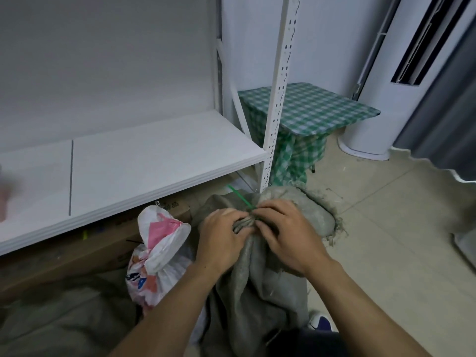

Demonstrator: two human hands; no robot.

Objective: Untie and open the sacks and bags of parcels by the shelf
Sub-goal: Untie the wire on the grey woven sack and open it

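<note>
1. The white shelf is cut off at left.
2. The grey woven sack stands on the tiled floor at the shelf's right front post, base hidden.
3. The plastic bag sits just left, neck gathered.
4. Grip of left hand and right hand: closed on the sack's bunched neck.
5. The green tie projects there, fastening hidden.
</note>
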